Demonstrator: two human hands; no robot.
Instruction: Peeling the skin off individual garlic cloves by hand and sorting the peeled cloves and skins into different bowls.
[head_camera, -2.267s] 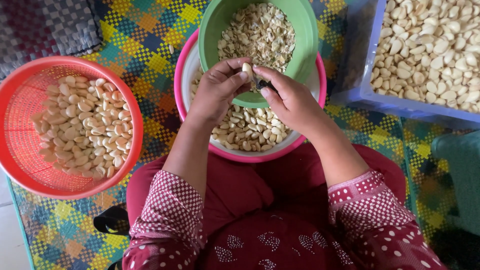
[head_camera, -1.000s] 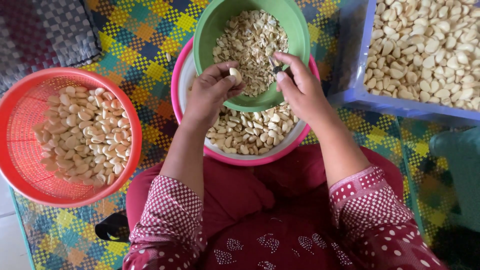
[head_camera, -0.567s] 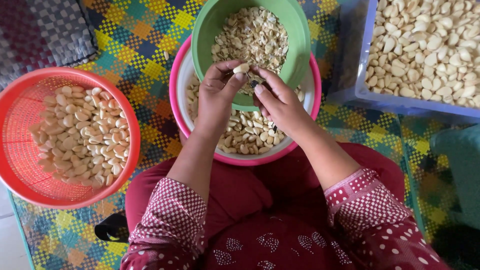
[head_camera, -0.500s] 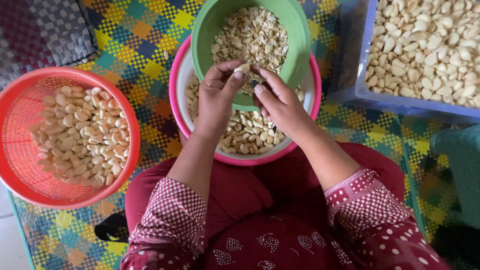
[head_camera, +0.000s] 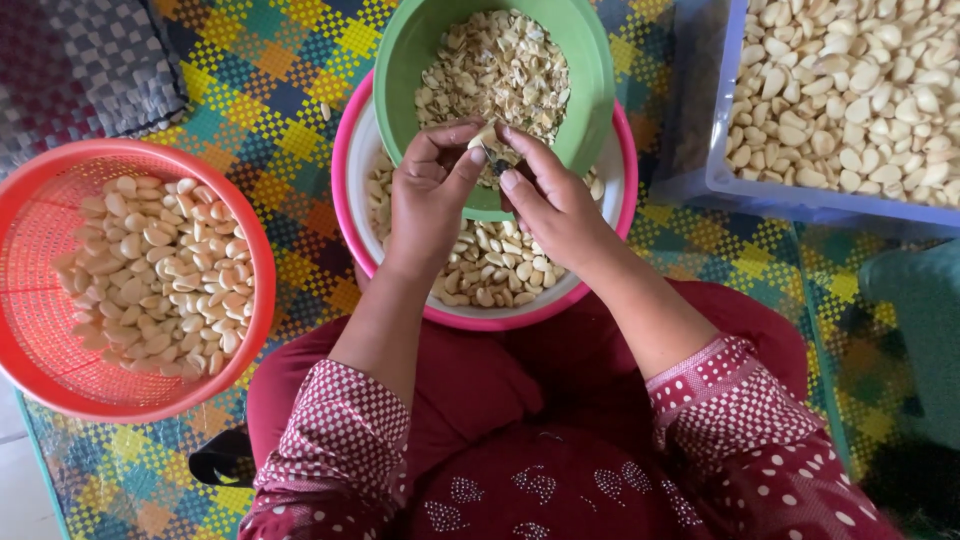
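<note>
- Since 1 second ago the 2 hands have closed together again at upper centre of the frame, over the green bowl (head_camera: 590, 90) of skins.
- Left hand (head_camera: 430, 205) and right hand (head_camera: 555, 205) both pinch 1 garlic clove (head_camera: 487, 138); a small dark blade shows at the right fingertips.
- The pink bowl (head_camera: 345, 190) below holds cloves; red basket (head_camera: 40, 330) at left, blue crate (head_camera: 760, 195) upper right.
- Judgement: another clove is being peeled.

Smooth glossy plastic green bowl (head_camera: 590, 90), glossy plastic pink-rimmed basin (head_camera: 480, 318), perforated red plastic basket (head_camera: 40, 330), translucent bluish plastic crate (head_camera: 790, 200), woven matt checked mat (head_camera: 270, 110), dotted maroon cloth sleeves (head_camera: 330, 450), matt pale cloves (head_camera: 160, 270)
</note>
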